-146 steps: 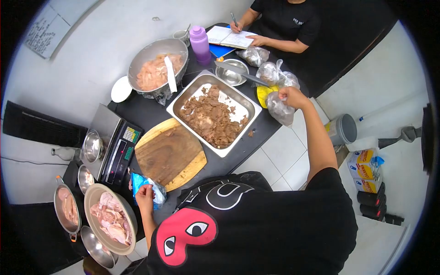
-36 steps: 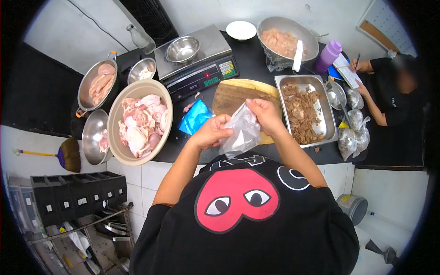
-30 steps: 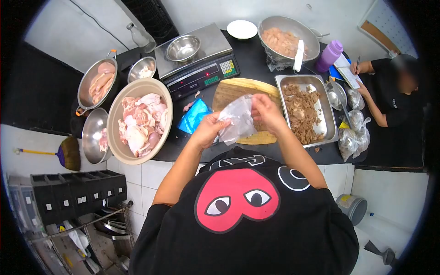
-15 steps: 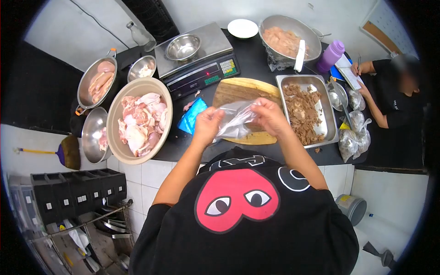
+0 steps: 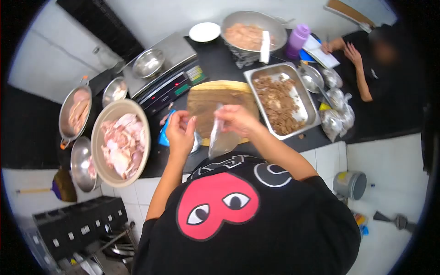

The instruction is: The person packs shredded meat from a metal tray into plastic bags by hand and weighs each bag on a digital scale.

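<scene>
A clear plastic bag (image 5: 221, 140) hangs from my right hand (image 5: 237, 120), which pinches it near the top over the front of the wooden cutting board (image 5: 201, 103). To the left, my left hand (image 5: 181, 133) is apart from the bag, thumb and fingers spread and nothing visible in them. Just behind that hand lies a blue packet (image 5: 163, 137), partly hidden by it. Shredded brown meat (image 5: 277, 103) fills much of the metal tray (image 5: 313, 121) right of the board. On the left, a beige tub (image 5: 145, 153) holds raw chicken pieces (image 5: 121, 146).
A digital scale (image 5: 167, 90) bearing a steel bowl (image 5: 149, 63) stands behind the tub. At the back are a white plate (image 5: 205, 32), a large bowl (image 5: 228, 33) of pale raw meat and a purple bottle (image 5: 298, 40). Filled plastic bags (image 5: 331, 123) lie right; a person (image 5: 362, 68) writes there.
My left hand has let go of the plastic bag and moved away left. The bag now hangs from my right hand alone. The whole view has shifted and tilted.
</scene>
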Action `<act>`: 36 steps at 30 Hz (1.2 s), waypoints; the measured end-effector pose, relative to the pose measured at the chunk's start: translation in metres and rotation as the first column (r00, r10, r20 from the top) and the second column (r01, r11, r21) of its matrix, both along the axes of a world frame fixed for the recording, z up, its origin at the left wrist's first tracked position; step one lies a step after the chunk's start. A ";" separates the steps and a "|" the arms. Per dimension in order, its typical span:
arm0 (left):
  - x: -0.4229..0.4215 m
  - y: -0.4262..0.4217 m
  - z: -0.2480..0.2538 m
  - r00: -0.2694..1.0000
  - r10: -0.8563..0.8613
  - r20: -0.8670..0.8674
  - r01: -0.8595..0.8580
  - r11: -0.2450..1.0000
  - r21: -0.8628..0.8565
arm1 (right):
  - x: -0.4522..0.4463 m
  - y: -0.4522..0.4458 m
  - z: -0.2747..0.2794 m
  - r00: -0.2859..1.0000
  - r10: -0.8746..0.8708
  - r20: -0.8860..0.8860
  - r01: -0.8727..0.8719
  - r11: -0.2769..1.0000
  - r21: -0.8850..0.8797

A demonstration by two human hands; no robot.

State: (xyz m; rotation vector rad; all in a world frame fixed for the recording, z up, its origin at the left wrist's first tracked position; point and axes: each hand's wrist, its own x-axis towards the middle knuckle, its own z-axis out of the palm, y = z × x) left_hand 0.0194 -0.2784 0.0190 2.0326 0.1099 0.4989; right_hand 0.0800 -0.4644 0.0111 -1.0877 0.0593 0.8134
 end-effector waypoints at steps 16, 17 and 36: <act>-0.002 -0.012 0.000 0.945 -0.254 -0.207 0.194 0.943 -0.271 | -0.004 0.001 0.001 0.997 0.068 -0.032 -0.064 0.991 0.113; -0.001 -0.010 -0.005 0.946 -0.262 -0.191 0.199 0.933 -0.299 | -0.003 0.001 -0.007 0.999 0.044 -0.030 -0.039 0.987 0.158; 0.013 -0.021 -0.005 0.776 -0.551 -0.307 0.435 0.820 -0.373 | -0.015 -0.002 0.013 0.486 0.410 0.772 0.511 0.583 -0.632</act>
